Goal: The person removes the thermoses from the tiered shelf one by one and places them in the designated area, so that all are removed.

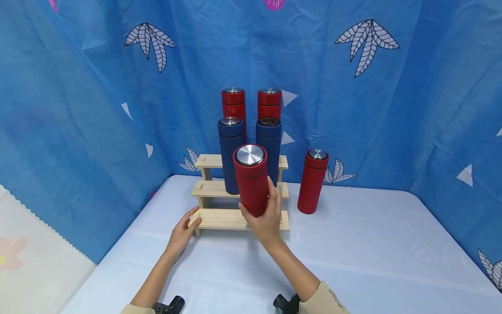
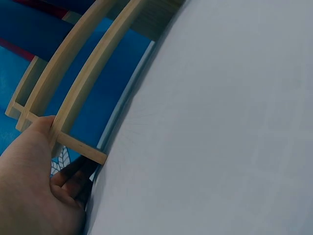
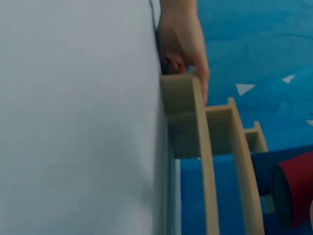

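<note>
My right hand (image 1: 263, 218) grips a red flask (image 1: 251, 178) with a steel lid, holding it tilted just above the lowest step of a three-step wooden rack (image 1: 219, 220). The left hand (image 1: 183, 233) holds the left end of that lowest step, thumb on top; the left wrist view shows the left hand (image 2: 34, 186) against the rack (image 2: 73, 100). Two dark blue flasks (image 1: 231, 152) stand on the middle step and two red flasks (image 1: 233, 104) on the top step. The right wrist view shows the rack (image 3: 205, 142), the red flask's base (image 3: 293, 193) and the left hand (image 3: 182, 44).
Another red flask (image 1: 313, 181) stands on the pale blue table (image 1: 353, 257) to the right of the rack. Blue leaf-print cloth (image 1: 78, 109) hangs behind and on both sides. The table's left edge (image 1: 117, 244) runs close to my left arm.
</note>
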`<state>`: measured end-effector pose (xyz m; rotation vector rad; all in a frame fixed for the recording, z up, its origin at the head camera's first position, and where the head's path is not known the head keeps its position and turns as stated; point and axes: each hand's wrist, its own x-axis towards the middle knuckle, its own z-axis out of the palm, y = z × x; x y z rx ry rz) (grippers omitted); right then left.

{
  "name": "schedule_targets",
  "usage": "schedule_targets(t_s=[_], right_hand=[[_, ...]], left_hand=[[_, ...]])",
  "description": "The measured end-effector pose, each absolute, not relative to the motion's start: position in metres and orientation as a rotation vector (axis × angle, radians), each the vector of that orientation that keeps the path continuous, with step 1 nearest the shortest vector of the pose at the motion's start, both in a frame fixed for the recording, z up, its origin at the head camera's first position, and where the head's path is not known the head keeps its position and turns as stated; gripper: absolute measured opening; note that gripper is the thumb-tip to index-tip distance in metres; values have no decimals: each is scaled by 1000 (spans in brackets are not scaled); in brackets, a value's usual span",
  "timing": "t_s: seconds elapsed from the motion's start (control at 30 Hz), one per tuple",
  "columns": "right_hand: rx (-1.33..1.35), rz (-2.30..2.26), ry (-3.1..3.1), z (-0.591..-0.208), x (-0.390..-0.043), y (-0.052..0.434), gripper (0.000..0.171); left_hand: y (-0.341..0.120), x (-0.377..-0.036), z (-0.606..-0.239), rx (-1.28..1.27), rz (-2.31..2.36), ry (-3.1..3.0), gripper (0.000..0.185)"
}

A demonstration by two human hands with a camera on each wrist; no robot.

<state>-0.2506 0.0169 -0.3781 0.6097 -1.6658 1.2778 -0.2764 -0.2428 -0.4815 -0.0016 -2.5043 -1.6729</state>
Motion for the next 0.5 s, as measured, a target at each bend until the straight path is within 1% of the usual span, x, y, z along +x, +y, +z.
schedule_targets(t_s=[0.13, 0.37, 0.5], right_hand=[[573, 1226, -1613, -357, -245, 36, 87], [475, 1162, -1564, -363, -274, 82, 90], [424, 1146, -1555, -364, -283, 108, 90]], left_hand=[[-243, -277, -481, -6, -1686, -2494, 61], [-242, -277, -482, -2, -1683, -2500, 62], [-242, -276, -482, 2, -1686, -2496, 60]])
